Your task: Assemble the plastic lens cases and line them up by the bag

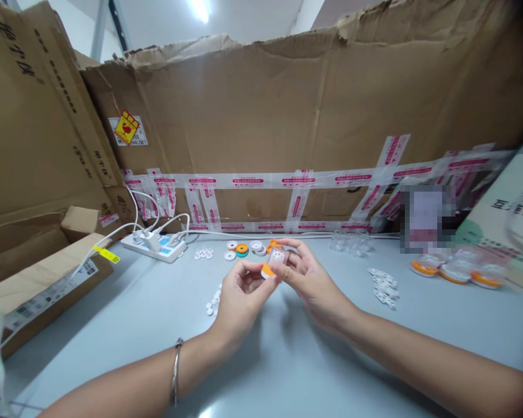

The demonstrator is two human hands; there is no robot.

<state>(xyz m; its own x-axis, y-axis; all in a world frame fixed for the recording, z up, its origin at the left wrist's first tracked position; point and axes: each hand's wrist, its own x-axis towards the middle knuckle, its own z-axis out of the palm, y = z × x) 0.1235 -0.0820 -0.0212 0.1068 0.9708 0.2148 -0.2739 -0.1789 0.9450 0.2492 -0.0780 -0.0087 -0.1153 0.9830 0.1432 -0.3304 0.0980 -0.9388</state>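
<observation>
In front of me, both hands are closed on one small case with a clear plastic body and an orange-and-white end (267, 270). The fingers of my left hand (244, 293) pinch the orange end. My right hand (307, 276) grips the clear part between thumb and fingers, and a white wheel-like piece shows through it. Fingers hide some of the case. Just beyond the hands lie orange, white and teal round parts (242, 249). Small white caps (210, 307) lie beside my left hand, partly hidden by it.
White flat pieces (383, 287) are heaped at the right, near several orange-and-white cases with clear tops (457, 270). Clear plastic parts (352, 242) and small white parts (204, 253) lie farther back. A corded power strip (154, 247) and an open carton (47, 278) occupy the left.
</observation>
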